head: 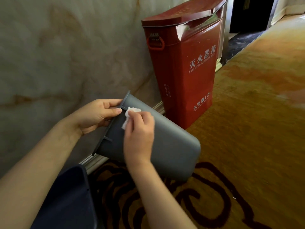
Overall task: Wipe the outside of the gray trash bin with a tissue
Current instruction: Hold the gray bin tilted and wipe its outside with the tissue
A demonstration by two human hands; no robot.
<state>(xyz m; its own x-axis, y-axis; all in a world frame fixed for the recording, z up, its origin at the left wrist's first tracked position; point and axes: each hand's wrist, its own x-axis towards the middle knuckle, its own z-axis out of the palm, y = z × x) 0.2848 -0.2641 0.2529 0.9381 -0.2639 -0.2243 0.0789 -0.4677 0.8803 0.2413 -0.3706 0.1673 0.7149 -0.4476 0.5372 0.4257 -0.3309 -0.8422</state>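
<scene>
The gray trash bin (171, 146) is held tipped on its side above the carpet, its rim toward the wall on the left and its closed bottom pointing right. My left hand (97, 115) grips the bin's rim, thumb lying over the outer edge. My right hand (139, 134) presses a crumpled white tissue (129, 114) against the bin's outer wall, just below the rim and close to my left thumb. The inside of the bin is hidden.
A red fire extinguisher box (184, 63) stands against the marble wall (66, 55) just behind the bin. A gold carpet with dark swirl pattern (247, 146) covers the floor. Dark blue clothing (69, 200) shows at the bottom left. A dark doorway (250, 12) lies at the far right.
</scene>
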